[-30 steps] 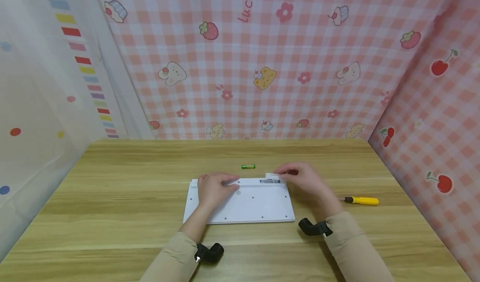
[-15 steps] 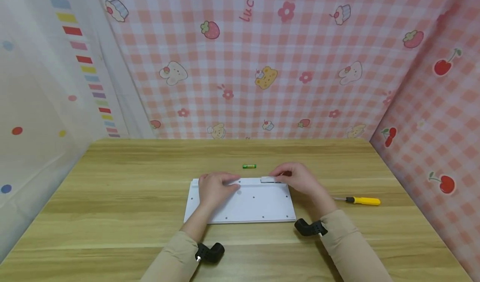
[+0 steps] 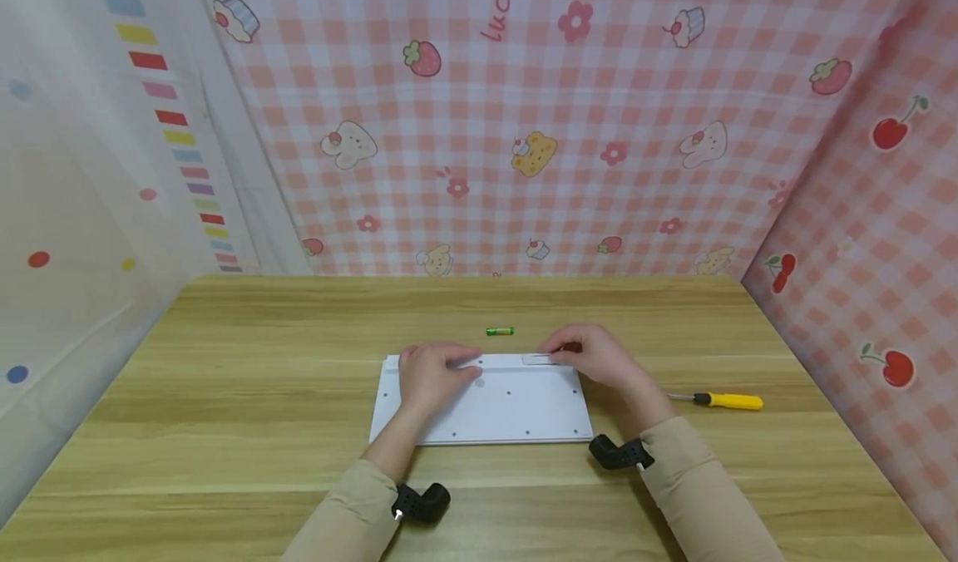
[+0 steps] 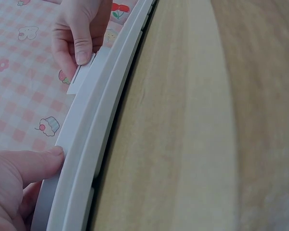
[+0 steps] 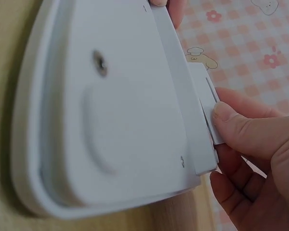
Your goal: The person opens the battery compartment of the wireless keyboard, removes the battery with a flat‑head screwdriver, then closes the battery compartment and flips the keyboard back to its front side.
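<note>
A white keyboard (image 3: 516,412) lies face down on the table, with small screw holes across its underside. My left hand (image 3: 432,379) grips its raised far edge left of the middle; the thumb (image 4: 43,163) shows on that edge in the left wrist view. At the far right, my right hand (image 3: 602,361) pinches a small white battery cover (image 5: 208,101) between thumb and fingers. The cover sits over the battery compartment at the raised edge, partly hidden by the fingers. A green battery (image 3: 500,331) lies on the table just beyond the keyboard.
A screwdriver with a yellow handle (image 3: 733,401) lies right of the keyboard, near my right forearm. The wooden table (image 3: 224,429) meets a pink checked cloth (image 3: 464,213) at the back. Black wrist cameras (image 3: 422,504) are strapped to both wrists.
The right hand has brought the battery cover from behind the compartment down over it, hiding the metal inside that showed earlier. The left hand has kept its grip on the keyboard.
</note>
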A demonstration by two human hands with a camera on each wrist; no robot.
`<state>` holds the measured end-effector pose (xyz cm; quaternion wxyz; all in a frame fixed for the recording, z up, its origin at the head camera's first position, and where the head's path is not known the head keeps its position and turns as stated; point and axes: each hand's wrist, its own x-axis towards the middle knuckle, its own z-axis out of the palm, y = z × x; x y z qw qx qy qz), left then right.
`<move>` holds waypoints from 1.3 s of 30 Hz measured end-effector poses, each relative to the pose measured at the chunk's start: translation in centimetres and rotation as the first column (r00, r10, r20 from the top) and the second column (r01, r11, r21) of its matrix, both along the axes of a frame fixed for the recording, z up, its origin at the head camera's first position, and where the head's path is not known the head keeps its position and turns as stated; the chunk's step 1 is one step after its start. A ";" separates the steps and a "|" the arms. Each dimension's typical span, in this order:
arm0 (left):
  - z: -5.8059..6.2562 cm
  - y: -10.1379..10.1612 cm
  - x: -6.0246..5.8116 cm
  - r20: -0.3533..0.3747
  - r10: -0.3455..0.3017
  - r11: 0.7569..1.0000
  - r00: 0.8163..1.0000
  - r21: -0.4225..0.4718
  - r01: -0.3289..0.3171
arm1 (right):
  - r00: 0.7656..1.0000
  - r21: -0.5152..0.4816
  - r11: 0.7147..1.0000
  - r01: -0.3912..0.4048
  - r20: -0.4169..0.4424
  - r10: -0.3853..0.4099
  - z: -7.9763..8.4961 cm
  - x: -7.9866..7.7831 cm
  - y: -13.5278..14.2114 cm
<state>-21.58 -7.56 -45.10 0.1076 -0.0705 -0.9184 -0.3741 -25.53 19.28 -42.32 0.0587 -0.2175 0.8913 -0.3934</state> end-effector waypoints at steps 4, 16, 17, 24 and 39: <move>0.0 0.0 -0.1 0.000 0.002 1.000 1.000 -0.006 -0.002 | 1.000 0.000 1.000 -0.004 0.000 0.004 -0.1 0.0 0.1; 0.1 0.1 0.0 -0.001 0.001 1.000 1.000 -0.009 -0.001 | 0.999 0.019 1.000 -0.011 -0.049 0.012 -0.6 -0.1 0.1; 0.1 0.1 0.0 -0.001 0.002 1.000 1.000 -0.009 -0.002 | 0.998 0.018 1.000 -0.015 -0.053 0.016 -0.6 -0.1 0.2; 0.0 0.1 -0.1 -0.004 0.002 1.000 1.000 -0.015 -0.002 | 0.996 0.015 0.999 -0.040 -0.080 0.041 -0.7 -0.1 0.2; -0.1 0.1 0.0 -0.006 0.011 1.000 1.000 -0.009 -0.011 | 0.998 -0.003 1.000 -0.030 -0.063 0.030 -0.9 0.0 0.3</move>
